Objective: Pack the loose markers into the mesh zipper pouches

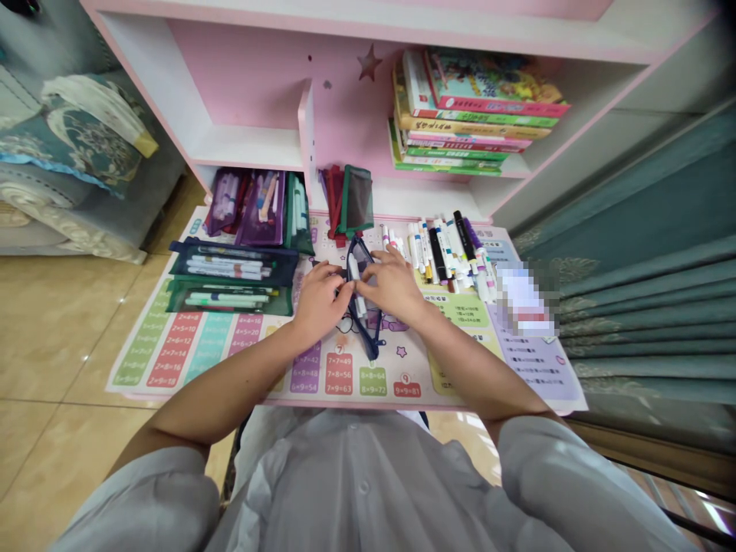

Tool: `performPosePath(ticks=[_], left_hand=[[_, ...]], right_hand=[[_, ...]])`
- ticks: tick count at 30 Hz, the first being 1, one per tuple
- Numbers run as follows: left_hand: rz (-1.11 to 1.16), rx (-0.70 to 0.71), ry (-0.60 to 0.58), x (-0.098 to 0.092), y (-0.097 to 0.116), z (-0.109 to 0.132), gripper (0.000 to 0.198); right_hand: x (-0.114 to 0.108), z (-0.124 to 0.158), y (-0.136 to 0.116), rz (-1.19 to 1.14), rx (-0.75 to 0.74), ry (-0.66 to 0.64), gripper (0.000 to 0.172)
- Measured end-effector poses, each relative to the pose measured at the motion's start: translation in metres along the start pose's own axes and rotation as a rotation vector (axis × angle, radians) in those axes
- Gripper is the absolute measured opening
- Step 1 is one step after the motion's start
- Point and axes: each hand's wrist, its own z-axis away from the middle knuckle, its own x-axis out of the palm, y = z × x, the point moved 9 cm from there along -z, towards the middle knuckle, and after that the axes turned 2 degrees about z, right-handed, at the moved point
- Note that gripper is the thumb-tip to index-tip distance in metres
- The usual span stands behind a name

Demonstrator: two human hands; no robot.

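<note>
Grasping navy mesh pouch (366, 335) with left hand (322, 301) and right hand (392, 285); white marker (355, 276) inside (partly hidden behind fingers); item (522, 300) at right of frame pixelated.

A navy mesh pencil pouch (368, 337), maybe blue-black, on a pastel multiplication-table mat (172, 345) with rainbow-coloured columns

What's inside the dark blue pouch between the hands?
A white marker shows at the opening of the dark blue pouch, between the left hand and right hand. The fingers cover the opening, so anything else inside can't be seen.
</note>
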Motion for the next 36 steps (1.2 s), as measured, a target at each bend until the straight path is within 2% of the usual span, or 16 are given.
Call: performPosePath(ticks=[4,6,9,12,17,24,27,30,33,36], left_hand=[[-0.009,-0.001,-0.006,0.000,0.000,0.000,0.028],[-0.014,-0.005,-0.006,-0.001,0.000,-0.001,0.028],[-0.016,-0.009,-0.009,-0.001,0.001,0.000,0.029],[-0.016,-0.012,-0.010,-0.001,0.001,0.000,0.029],[-0.010,-0.008,-0.012,0.000,0.001,-0.001,0.028],[-0.001,-0.014,-0.007,0.000,0.000,0.000,0.028],[0.000,-0.005,0.002,-0.001,0.000,0.000,0.029],[-0.001,-0.001,-0.004,-0.001,0.000,0.000,0.030],[-0.006,-0.002,-0.009,-0.001,0.000,0.000,0.030],[-0.016,0.008,-0.002,-0.002,0.001,0.000,0.030]], right_hand=[[-0.029,-0.011,0.030,-0.092,0.072,0.312,0.024],[-0.032,-0.019,0.051,-0.045,0.156,0.390,0.020],[-0.018,-0.031,0.076,0.019,0.252,0.350,0.017],[-0.001,-0.038,0.086,0.076,0.252,0.314,0.024],[0.015,-0.044,0.089,0.131,0.224,0.275,0.026],[0.012,-0.043,0.083,0.164,0.216,0.190,0.028],[0.001,-0.040,0.078,0.124,0.221,0.212,0.023],[-0.018,-0.034,0.072,0.047,0.213,0.314,0.016],[-0.032,-0.026,0.062,-0.035,0.175,0.387,0.016],[-0.041,-0.016,0.046,-0.081,0.111,0.394,0.017]])
